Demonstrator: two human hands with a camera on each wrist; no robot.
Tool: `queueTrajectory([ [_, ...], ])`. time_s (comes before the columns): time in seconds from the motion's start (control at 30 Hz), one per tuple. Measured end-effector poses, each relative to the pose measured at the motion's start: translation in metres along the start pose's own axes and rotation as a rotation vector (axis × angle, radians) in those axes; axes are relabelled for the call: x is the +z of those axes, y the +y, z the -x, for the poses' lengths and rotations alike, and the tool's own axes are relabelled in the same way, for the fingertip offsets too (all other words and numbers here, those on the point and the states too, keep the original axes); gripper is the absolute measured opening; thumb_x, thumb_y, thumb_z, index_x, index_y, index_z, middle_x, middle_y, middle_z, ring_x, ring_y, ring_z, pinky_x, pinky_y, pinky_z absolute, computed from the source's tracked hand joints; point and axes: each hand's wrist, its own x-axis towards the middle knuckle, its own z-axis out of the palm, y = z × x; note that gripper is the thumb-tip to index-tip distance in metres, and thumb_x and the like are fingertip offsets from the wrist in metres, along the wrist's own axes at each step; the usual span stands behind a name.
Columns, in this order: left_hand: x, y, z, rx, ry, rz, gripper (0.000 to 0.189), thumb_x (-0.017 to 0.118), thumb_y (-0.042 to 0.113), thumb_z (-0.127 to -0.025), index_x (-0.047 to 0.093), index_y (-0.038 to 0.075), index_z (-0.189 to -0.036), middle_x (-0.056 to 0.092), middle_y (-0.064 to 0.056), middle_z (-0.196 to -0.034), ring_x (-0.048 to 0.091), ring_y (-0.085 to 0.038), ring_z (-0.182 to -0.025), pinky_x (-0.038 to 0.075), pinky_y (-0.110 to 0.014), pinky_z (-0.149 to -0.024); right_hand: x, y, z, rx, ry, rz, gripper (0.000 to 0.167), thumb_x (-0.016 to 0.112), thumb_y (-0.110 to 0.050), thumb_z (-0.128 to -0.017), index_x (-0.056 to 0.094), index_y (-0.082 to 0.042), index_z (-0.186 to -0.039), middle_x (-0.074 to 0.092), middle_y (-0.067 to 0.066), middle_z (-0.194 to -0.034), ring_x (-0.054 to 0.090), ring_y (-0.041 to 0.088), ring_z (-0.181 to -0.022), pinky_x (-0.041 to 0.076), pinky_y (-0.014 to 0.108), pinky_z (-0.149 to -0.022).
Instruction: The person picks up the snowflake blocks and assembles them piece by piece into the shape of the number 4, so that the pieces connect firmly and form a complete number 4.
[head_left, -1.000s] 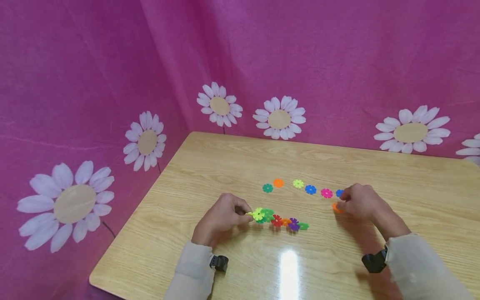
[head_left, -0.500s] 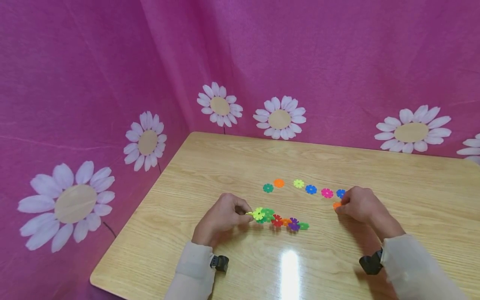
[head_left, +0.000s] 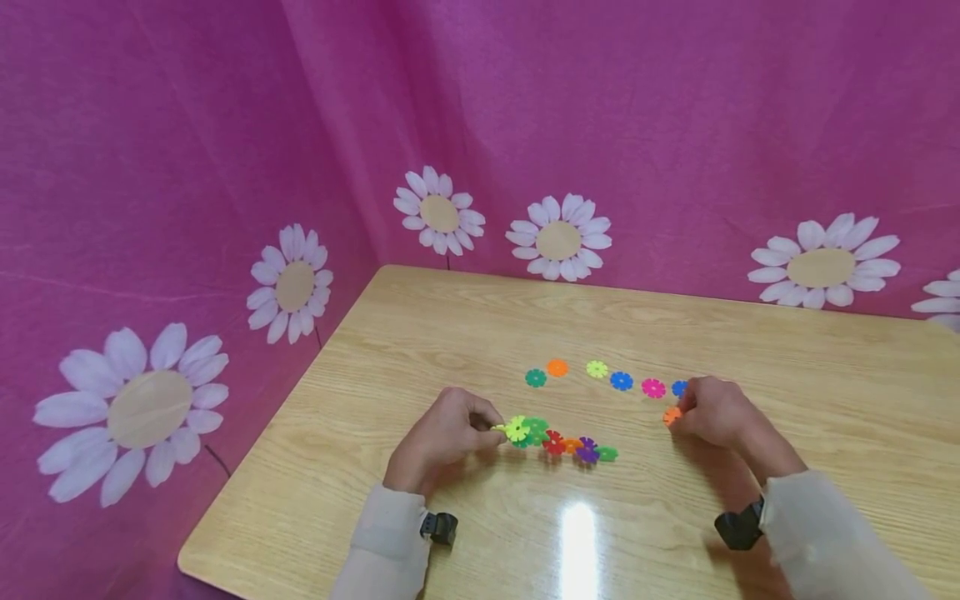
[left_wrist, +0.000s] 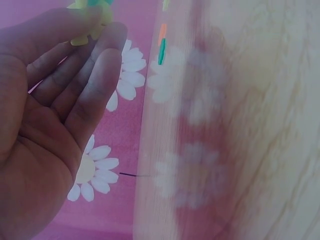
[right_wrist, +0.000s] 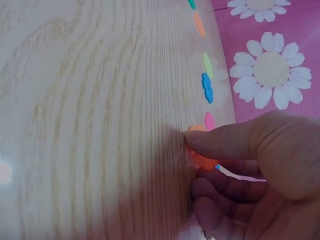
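My left hand (head_left: 444,429) pinches the yellow-green end of a chain of notched plastic interlocking discs (head_left: 553,442). The chain stretches rightward low over the table, through green, red, orange and purple to a green disc. In the left wrist view, thumb and fingertips meet on a yellow disc (left_wrist: 79,25). Over on the right, my right hand (head_left: 723,412) holds an orange interlocking disc (head_left: 671,416) tilted up on its edge. Its thumb presses the disc's face in the right wrist view, while the other fingers curl behind. A blue disc (head_left: 679,388) is partly hidden behind this hand.
Loose discs lie in a row beyond the hands: green (head_left: 536,378), orange (head_left: 557,367), yellow (head_left: 597,368), blue (head_left: 621,381) and pink (head_left: 653,388). The wooden table (head_left: 465,325) ends against a pink curtain (head_left: 600,108) with printed daisies.
The right hand has drawn slightly left and tipped the orange disc up from lying flat, so its face now shows. The left hand and chain have stayed put.
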Motion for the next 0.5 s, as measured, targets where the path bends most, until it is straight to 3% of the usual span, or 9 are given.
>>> queueTrajectory([
  [0.23, 0.0008, -0.0001, -0.0006, 0.0, 0.0, 0.0, 0.01, 0.078, 0.002, -0.083, 0.08, 0.012, -0.084, 0.07, 0.007, -0.077, 0.06, -0.012, -0.069, 0.05, -0.027, -0.065, 0.0012, -0.0002, 0.0011, -0.034, 0.027, 0.002, 0.032, 0.083, -0.014, -0.079, 0.065, 0.006, -0.098, 0.06, 0.011, -0.088, 0.051, 0.028, -0.081, 0.045, 0.036, -0.068],
  [0.37, 0.0011, 0.0006, -0.0007, 0.004, 0.002, 0.007, 0.01, 0.077, 0.001, -0.084, 0.08, 0.011, -0.085, 0.07, 0.007, -0.077, 0.06, -0.011, -0.068, 0.05, -0.027, -0.064, 0.0023, -0.0015, 0.0034, -0.041, 0.027, -0.024, 0.023, 0.081, -0.013, -0.081, 0.07, 0.003, -0.095, 0.06, 0.009, -0.086, 0.05, 0.026, -0.079, 0.044, 0.034, -0.066],
  [0.5, 0.001, 0.0011, -0.001, 0.004, 0.002, 0.015, 0.009, 0.077, 0.001, -0.083, 0.08, 0.01, -0.085, 0.07, 0.007, -0.076, 0.059, -0.01, -0.067, 0.049, -0.027, -0.064, 0.0038, -0.0061, 0.0077, -0.105, 0.055, -0.062, 0.012, 0.079, -0.013, -0.084, 0.071, -0.005, -0.088, 0.056, 0.003, -0.076, 0.048, 0.022, -0.073, 0.04, 0.032, -0.06],
])
